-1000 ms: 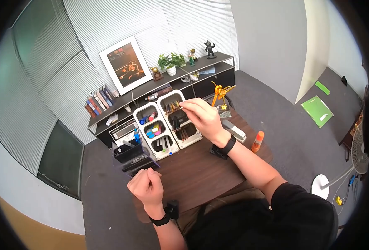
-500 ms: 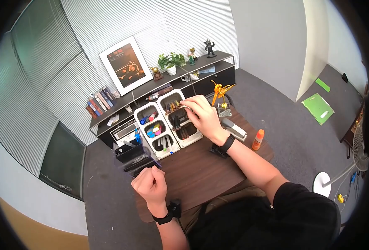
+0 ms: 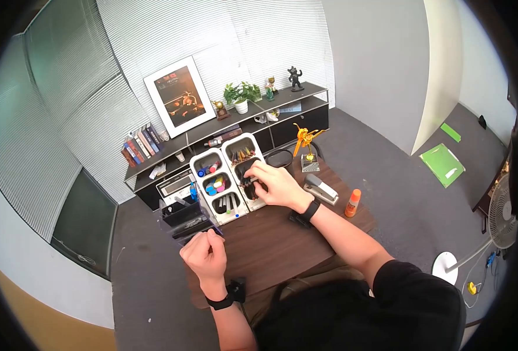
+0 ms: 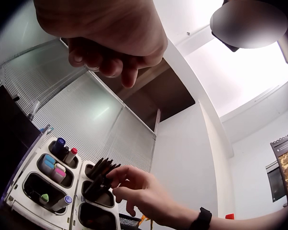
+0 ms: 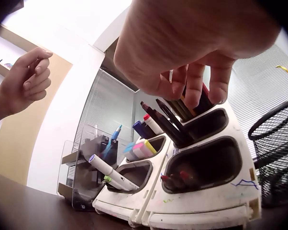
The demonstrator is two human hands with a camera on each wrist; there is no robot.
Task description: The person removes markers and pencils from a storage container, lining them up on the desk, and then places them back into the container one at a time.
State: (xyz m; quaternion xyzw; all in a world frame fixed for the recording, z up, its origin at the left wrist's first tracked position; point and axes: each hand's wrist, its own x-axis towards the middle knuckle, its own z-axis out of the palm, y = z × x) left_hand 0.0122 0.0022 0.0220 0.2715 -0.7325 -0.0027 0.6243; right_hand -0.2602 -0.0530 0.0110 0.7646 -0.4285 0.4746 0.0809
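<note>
In the head view the right hand [image 3: 279,186] is over the middle compartment of the right white organizer [image 3: 256,206], its bent fingers beside black pens [image 3: 247,182]. The left wrist view shows a gap between its thumb and index finger, with the fingertips close to the dark pens [image 4: 95,186]; whether they touch is unclear. Curled into a fist, the left hand [image 3: 205,255] holds nothing visible, in front of the dark desk holder [image 3: 186,219]. Brown pencils [image 3: 242,155] stand in the back compartment, and red-tipped ones [image 5: 182,177] lie in the front one.
The left organizer [image 3: 217,218] holds markers and highlighters [image 3: 215,186]. Right of the right hand are a stapler [image 3: 321,190], an orange glue bottle [image 3: 352,203] and a golden figurine [image 3: 309,140]. A black mesh cup [image 5: 277,148] stands beside the right organizer.
The right hand has moved from the back compartment toward the person, to the middle compartment. The left hand remains curled in about the same place. The head view has shifted slightly.
</note>
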